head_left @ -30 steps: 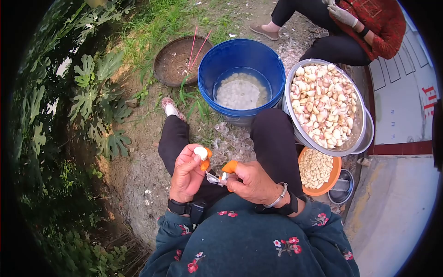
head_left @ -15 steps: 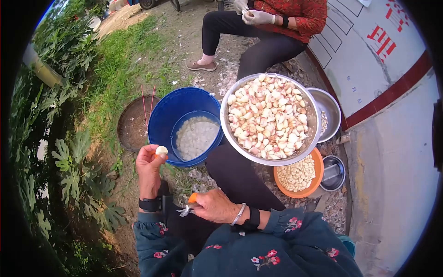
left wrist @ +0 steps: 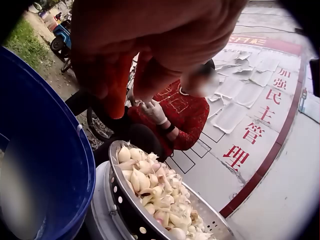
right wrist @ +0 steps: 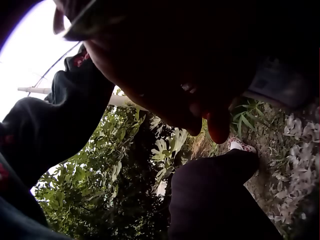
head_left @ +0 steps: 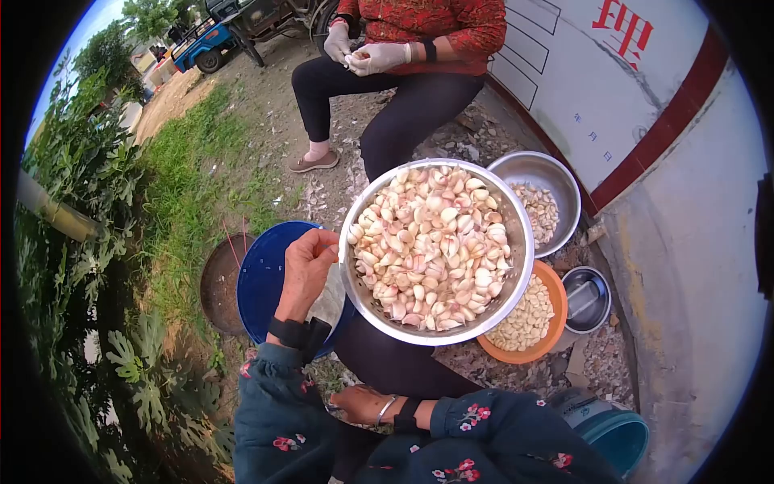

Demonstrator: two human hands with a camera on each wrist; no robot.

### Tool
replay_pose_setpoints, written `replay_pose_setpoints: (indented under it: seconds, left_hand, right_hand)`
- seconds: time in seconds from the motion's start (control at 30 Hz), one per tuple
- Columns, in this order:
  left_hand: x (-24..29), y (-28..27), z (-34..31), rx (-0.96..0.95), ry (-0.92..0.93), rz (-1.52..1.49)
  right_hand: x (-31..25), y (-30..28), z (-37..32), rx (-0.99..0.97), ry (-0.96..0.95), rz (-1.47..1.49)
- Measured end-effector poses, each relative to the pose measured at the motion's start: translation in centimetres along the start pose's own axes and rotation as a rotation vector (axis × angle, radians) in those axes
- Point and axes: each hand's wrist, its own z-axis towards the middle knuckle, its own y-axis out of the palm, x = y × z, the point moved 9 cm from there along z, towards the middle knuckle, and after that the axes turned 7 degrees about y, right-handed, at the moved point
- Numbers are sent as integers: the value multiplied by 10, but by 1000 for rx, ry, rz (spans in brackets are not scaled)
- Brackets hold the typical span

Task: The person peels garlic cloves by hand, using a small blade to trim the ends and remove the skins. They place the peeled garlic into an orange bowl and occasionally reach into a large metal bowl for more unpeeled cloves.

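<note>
In the head view my left hand (head_left: 309, 270) reaches to the left rim of a perforated metal colander (head_left: 351, 294) heaped with unpeeled garlic cloves (head_left: 435, 242). In the left wrist view its fingers hang loosely above the colander, an orange finger cover (left wrist: 117, 92) on one, and no clove shows between them. My right hand (head_left: 360, 402) stays low over my lap, partly hidden by the left sleeve. Dark in the right wrist view, its fingers are curled round a small glinting thing (right wrist: 187, 87) whose kind I cannot tell; an orange-covered fingertip (right wrist: 218, 127) sticks out.
A blue bucket (head_left: 262, 274) stands left of the colander. To the right are a steel bowl (head_left: 568, 181) with cloves, an orange basin (head_left: 559, 297) of peeled cloves and a small metal bowl (head_left: 598, 310). A teal bucket (head_left: 633, 440) stands near my right sleeve. Another person (head_left: 427, 48) sits opposite.
The left hand has moved right and forward from beside the bucket to the colander; the peeled clove it held no longer shows. The right hand has lowered toward the lap. The head view has turned right.
</note>
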Motion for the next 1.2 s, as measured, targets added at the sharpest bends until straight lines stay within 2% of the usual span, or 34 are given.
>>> replay_pose_setpoints:
  seconds: [0.1,0.13,0.2,0.27,0.37,0.53,0.67,0.77,0.87,0.97,1.0,1.03,1.2]
  left_hand:
    - [5,37,26,-60,38,222]
    - [2,47,34,-86,60,303]
    - [10,63,43,-86,215,476]
    - [26,78,46,-110,331,666]
    - [31,84,46,-96,356,829]
    - [29,87,45,-134,396,890]
    - [23,91,45,-122,385,854]
    - [9,82,43,-69,311,688]
    - [13,60,33,-17,291,324]
    - [34,44,5,-30,5,-265]
    - [47,38,-7,-28,26,-423]
    - [53,28,-22,-36,-30,-448]
    - [64,-27,-110,112,7,-642]
  right_hand:
    - [-1,11,5,-143,10,48]
    - [-16,-8,-3,-156,45,54]
    - [7,10,7,127,-91,275]
    - [19,22,9,301,-197,394]
    - [26,32,13,327,-190,446]
    - [18,25,12,248,-180,480]
    - [11,14,5,383,-292,452]
    - [9,8,0,368,-325,442]
    - [15,19,5,236,-263,397]
    - [-20,-6,-7,-186,-166,65]
    - [4,23,11,-126,-73,-10]
    - [0,19,8,-118,-62,12]
    - [-3,2,-2,-205,46,35]
